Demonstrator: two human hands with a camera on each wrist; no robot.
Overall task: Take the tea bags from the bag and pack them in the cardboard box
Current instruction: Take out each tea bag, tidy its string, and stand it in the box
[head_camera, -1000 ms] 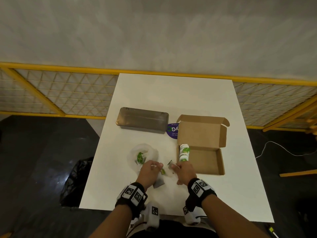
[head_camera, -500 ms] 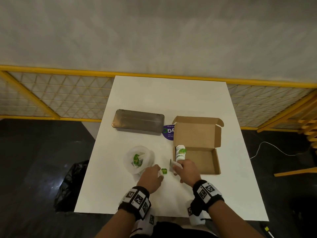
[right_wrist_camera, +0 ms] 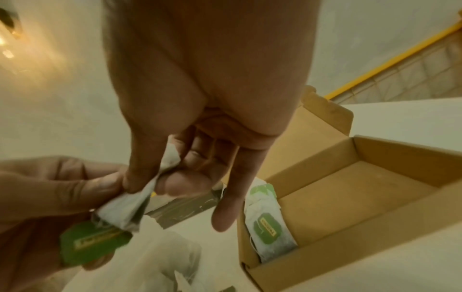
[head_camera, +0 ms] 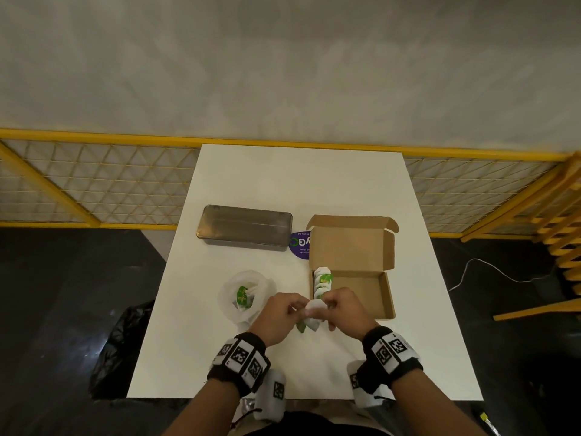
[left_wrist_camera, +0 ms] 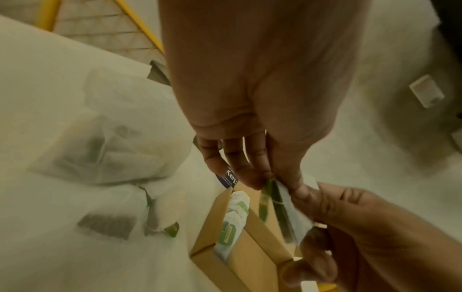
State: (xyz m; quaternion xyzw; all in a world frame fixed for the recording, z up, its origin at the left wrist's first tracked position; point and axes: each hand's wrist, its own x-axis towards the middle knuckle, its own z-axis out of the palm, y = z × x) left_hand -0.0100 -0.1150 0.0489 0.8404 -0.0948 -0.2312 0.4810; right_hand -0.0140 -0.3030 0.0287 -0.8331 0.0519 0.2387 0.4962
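Both hands hold one white tea bag (head_camera: 314, 313) with a green tag (right_wrist_camera: 95, 244) just above the table, in front of the box's near left corner. My left hand (head_camera: 283, 316) pinches its near end and tag; my right hand (head_camera: 341, 306) pinches its upper end between thumb and finger. The open cardboard box (head_camera: 386, 297) lies right of centre with its lid standing up; a row of tea bags (head_camera: 322, 283) stands along its left wall. The clear plastic bag (head_camera: 245, 297) to the left holds more tea bags (left_wrist_camera: 105, 227).
A grey metal tin (head_camera: 245, 226) lies behind the plastic bag, with a purple round sticker (head_camera: 300, 245) between it and the box. The white table (head_camera: 298, 184) ends at a yellow mesh railing (head_camera: 94, 184). A black bag (head_camera: 116, 350) sits on the floor at left.
The hands rose from the table and came together; the tea bag that lay between them is now held by both, nearer the box corner.
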